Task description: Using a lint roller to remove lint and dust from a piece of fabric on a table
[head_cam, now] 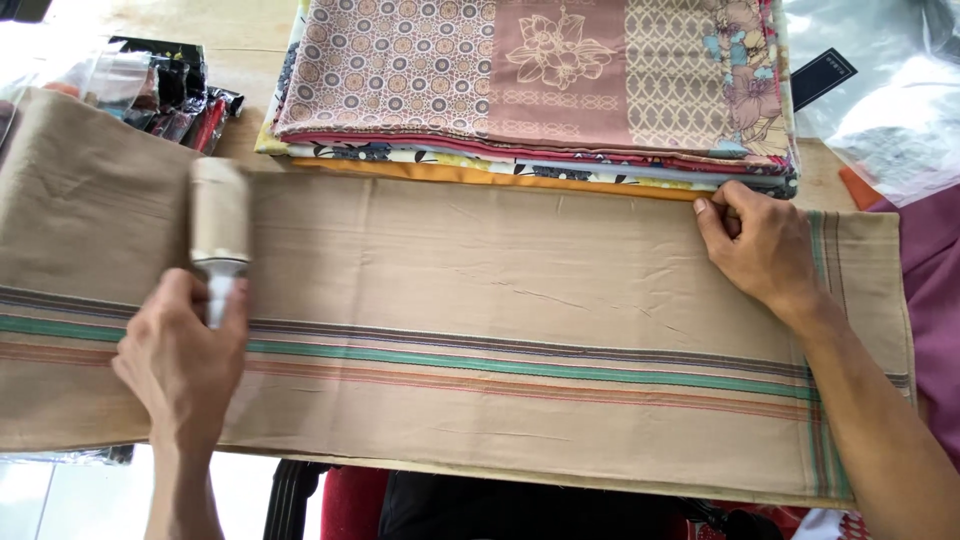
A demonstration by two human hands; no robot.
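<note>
Left hand [180,365] fingers grip a lint roller [219,225] on beige cloth [520,300]; right hand [762,248] presses it flat, fingers narrow.

Bright, even daylight; soft, faint shadows under the forearms. Glare washes out the clear plastic bag [880,90] at upper right and the floor at lower left. Lint roller [220,225] motion-blurred; cloth weave sharp. Mild wide-angle bowing at edges.
</note>
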